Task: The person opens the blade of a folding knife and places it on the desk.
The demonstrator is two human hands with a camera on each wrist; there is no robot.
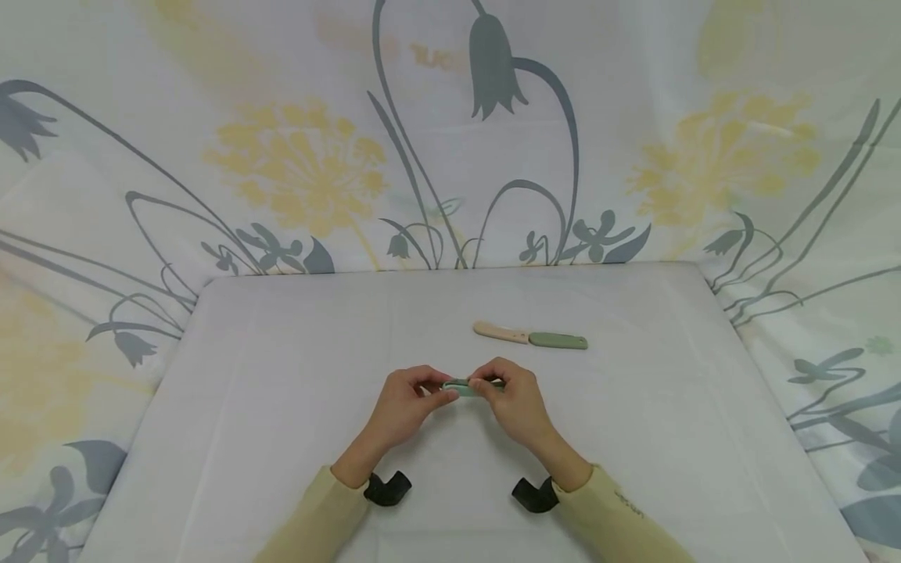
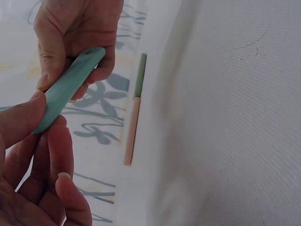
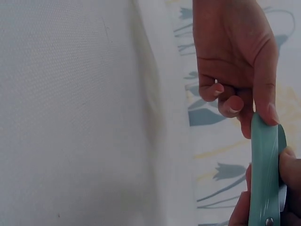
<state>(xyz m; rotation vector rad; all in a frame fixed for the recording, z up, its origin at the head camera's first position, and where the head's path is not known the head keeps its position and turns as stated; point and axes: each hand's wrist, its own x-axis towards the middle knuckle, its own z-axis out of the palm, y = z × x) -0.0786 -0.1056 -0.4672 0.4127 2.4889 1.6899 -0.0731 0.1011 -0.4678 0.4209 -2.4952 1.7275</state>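
Both hands hold a mint-green folding knife (image 1: 461, 389) between them, above the table. My left hand (image 1: 403, 408) pinches one end of its handle between thumb and fingers. At the other end, my right hand (image 1: 519, 400) grips it, the thumb on the side where a silvery strip shows. The right wrist view shows the handle (image 3: 265, 169) with a metal rivet near its end and a darker green part beside it. Farther back lies a second knife (image 1: 530, 336), straightened out, with a green handle and a beige blade part.
A white cloth covers the table (image 1: 281, 469). Behind and at the sides hangs a floral-print curtain (image 1: 436, 156). Black wrist mounts (image 1: 389, 489) stick out inward from both sleeves, close over the table.
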